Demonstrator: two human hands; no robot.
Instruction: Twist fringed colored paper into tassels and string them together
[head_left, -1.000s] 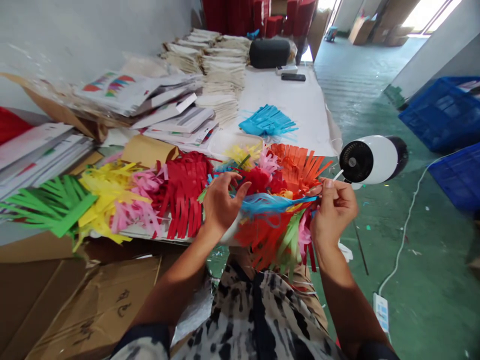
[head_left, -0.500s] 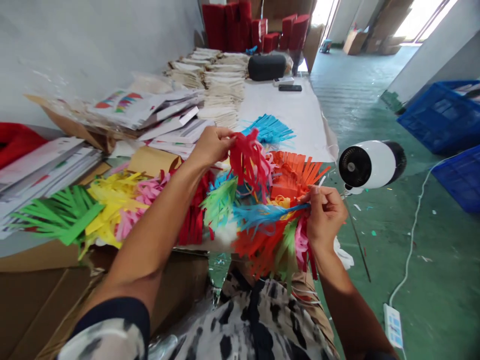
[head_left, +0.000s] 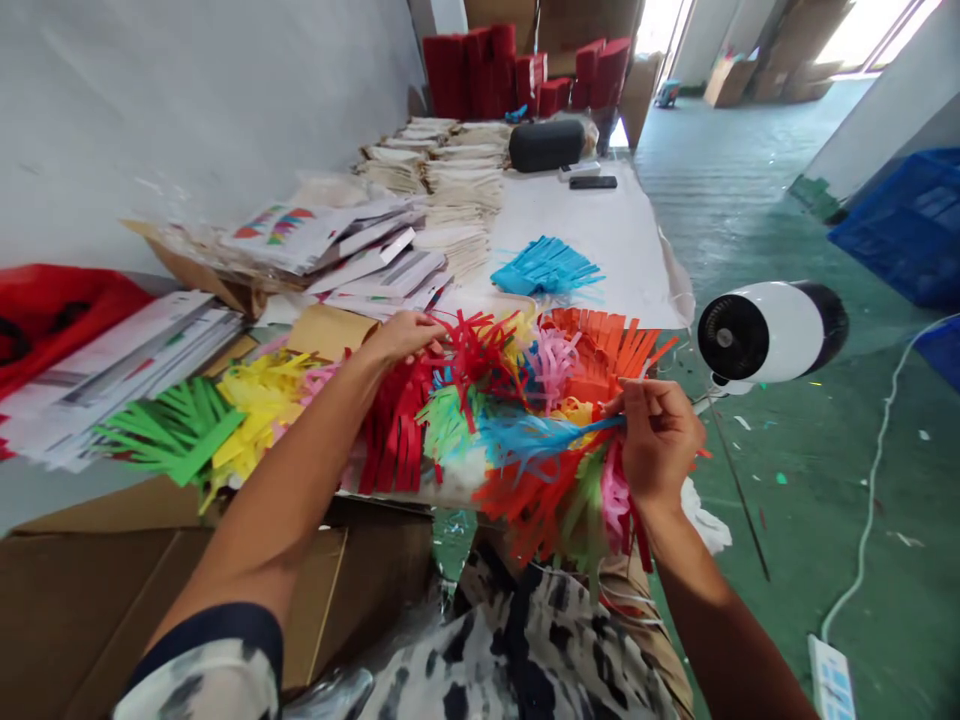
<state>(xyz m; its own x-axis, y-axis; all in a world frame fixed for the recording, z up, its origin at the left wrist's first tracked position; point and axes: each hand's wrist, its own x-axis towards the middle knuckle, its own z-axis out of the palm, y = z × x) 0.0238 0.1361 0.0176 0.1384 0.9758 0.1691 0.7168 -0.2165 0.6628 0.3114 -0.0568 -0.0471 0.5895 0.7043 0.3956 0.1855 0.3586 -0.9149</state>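
My left hand [head_left: 401, 338] is closed on a red fringed paper strip [head_left: 469, 352] at the top of a heap of coloured paper fringes [head_left: 540, 400] on the table's near edge. My right hand [head_left: 658, 435] pinches a bundle of fringe strips [head_left: 555, 480] in blue, orange, green and pink; the blue one [head_left: 536, 435] runs left from my fingers and the rest hang down over my lap. Separate fringe piles lie to the left: red [head_left: 394, 425], yellow [head_left: 259, 400] and green [head_left: 176, 435].
A blue fringe pile [head_left: 546, 268] lies farther back on the white table cover [head_left: 607, 225], beside stacks of printed cards [head_left: 352, 250] and paper bundles [head_left: 450, 175]. A small white fan [head_left: 765, 335] stands right of the table. Cardboard boxes [head_left: 150, 580] sit at lower left, blue crates [head_left: 900, 225] at right.
My left hand lifted a red fringe strip out of the heap, raised it, and has now lowered it back toward the heap. My right hand kept its pinch on the bundle.
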